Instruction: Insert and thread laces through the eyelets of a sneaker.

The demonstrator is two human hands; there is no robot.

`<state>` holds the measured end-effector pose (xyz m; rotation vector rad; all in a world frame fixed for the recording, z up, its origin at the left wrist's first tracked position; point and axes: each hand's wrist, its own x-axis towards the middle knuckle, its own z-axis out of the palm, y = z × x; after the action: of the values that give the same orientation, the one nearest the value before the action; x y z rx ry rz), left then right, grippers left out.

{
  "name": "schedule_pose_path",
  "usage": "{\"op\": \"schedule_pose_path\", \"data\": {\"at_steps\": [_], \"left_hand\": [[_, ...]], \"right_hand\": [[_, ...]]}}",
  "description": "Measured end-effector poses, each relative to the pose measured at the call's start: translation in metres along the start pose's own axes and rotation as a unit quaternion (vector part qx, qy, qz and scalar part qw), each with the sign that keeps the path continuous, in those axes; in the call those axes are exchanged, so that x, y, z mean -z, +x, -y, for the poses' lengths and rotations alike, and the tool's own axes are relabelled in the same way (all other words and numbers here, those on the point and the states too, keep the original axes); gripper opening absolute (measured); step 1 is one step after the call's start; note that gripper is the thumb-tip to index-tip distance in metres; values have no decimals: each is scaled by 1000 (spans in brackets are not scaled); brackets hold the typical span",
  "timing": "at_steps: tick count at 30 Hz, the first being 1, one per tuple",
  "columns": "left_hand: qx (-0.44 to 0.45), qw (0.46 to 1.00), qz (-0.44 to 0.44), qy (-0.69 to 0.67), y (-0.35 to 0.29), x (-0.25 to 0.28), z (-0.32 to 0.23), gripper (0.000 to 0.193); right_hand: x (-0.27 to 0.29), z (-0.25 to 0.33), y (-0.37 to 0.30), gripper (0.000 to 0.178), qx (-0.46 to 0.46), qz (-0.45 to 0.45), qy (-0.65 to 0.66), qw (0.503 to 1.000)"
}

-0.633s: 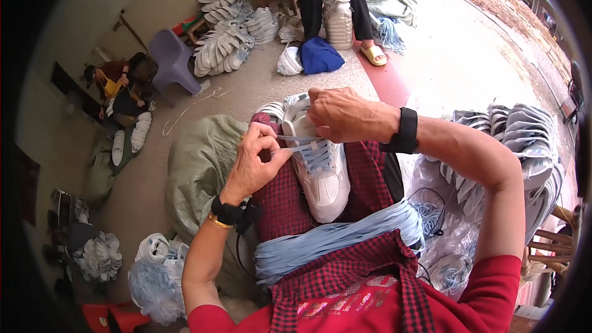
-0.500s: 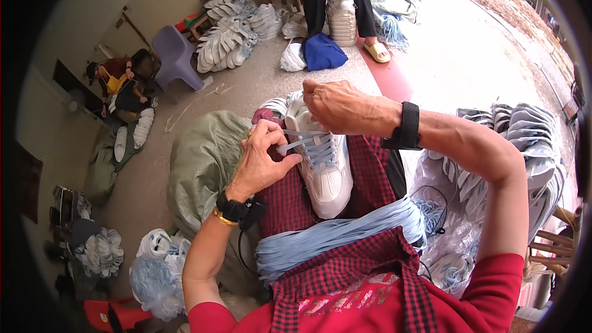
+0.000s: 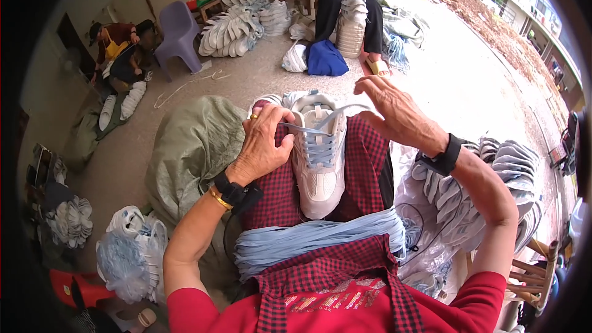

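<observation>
One shoe [image 3: 320, 188] rests on the lap [image 3: 271, 194], one bundle [image 3: 314, 242] along its near edge; left hand [image 3: 262, 147] pinching one lace [image 3: 339, 111], right hand [image 3: 401, 114] spread, grip unclear.

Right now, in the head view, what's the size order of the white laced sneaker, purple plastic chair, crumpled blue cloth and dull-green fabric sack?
Largest first:
Green sack
White sneaker
Purple chair
Blue cloth
The sack and sneaker are nearer the camera, so true sizes are unsure.

White sneaker [image 3: 319, 192], blue lace [image 3: 319, 153] partly threaded
</observation>
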<state>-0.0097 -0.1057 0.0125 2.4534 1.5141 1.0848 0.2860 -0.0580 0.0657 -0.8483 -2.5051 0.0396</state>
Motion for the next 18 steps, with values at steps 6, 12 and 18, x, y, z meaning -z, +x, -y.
{"op": "schedule_pose_path", "data": {"at_steps": [6, 12, 18], "left_hand": [[-47, 997, 32, -53, 4, 3, 7, 13], [-8, 973, 82, -214, 7, 10, 27, 14], [114, 967, 225, -21, 18, 33, 35, 15]], "right_hand": [[-31, 4, 19, 38, -7, 51, -11, 999], [-25, 2, 21, 22, 44, 16, 82, 996], [-24, 4, 22, 24, 24, 23, 139, 990]]}}
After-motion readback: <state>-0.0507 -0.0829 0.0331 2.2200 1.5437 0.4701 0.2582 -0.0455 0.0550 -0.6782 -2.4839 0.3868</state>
